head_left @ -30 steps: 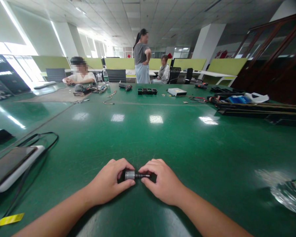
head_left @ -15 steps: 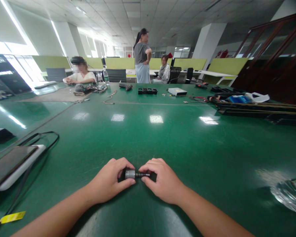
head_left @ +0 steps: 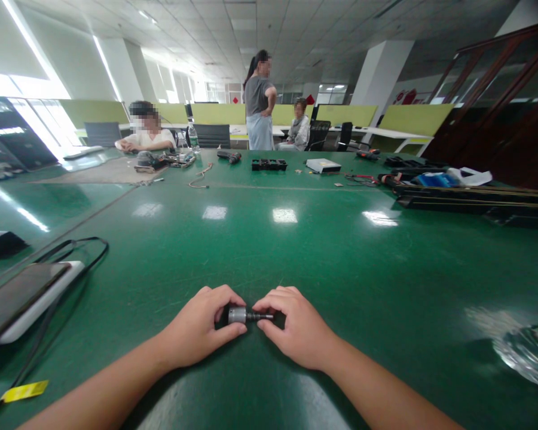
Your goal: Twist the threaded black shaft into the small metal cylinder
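Note:
A small metal part [head_left: 238, 315], a grey cylinder with a thin dark shaft pointing right, lies level at the near middle of the green table [head_left: 269, 251]. My left hand [head_left: 206, 322] curls around the cylinder, thumb on the near side and fingers on the far side. My right hand [head_left: 296, 328] has its thumb and fingertips at the thin shaft, whose tip shows between them. The far end of the cylinder is partly hidden in my left hand's shadow.
A phone on a white object [head_left: 67, 280] with a black cable lies left. A glass dish [head_left: 529, 355] stands right. Across the table are a drill [head_left: 228, 157], a black frame [head_left: 269, 165], a silver box [head_left: 323, 165] and black rails [head_left: 466, 200]. Three people are beyond.

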Demonstrator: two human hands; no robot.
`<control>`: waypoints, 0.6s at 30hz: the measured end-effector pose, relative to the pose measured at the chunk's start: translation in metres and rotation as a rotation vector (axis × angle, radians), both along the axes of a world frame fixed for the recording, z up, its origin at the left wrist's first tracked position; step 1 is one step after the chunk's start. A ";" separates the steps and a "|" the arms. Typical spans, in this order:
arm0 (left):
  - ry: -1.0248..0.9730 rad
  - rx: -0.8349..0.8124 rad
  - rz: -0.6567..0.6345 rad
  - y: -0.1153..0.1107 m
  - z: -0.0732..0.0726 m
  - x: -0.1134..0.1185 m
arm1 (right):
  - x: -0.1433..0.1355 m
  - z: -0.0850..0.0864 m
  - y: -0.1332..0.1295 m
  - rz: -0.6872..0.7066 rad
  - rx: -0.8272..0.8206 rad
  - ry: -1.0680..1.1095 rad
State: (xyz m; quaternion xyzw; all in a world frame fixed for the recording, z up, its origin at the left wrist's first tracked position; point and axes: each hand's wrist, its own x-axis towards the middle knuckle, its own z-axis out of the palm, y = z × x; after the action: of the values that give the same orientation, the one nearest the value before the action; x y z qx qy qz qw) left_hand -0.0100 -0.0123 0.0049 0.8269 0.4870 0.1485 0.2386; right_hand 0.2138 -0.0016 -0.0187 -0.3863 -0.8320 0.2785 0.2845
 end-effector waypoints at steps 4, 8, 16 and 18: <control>-0.001 0.007 -0.005 0.001 -0.001 -0.001 | 0.000 0.000 0.000 -0.002 0.000 -0.009; -0.004 0.015 -0.004 0.000 0.000 0.000 | 0.000 0.001 -0.001 -0.003 0.008 -0.006; -0.009 0.036 -0.014 0.000 -0.001 0.003 | -0.002 0.007 -0.002 -0.087 0.046 0.158; -0.003 0.033 -0.024 0.001 -0.001 0.001 | 0.002 0.015 -0.002 -0.159 0.073 0.300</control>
State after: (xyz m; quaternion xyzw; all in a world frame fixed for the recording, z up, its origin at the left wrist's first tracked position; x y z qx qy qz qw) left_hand -0.0088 -0.0118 0.0037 0.8363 0.4743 0.1549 0.2272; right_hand 0.2154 -0.0032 -0.0035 -0.3946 -0.7567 0.2789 0.4405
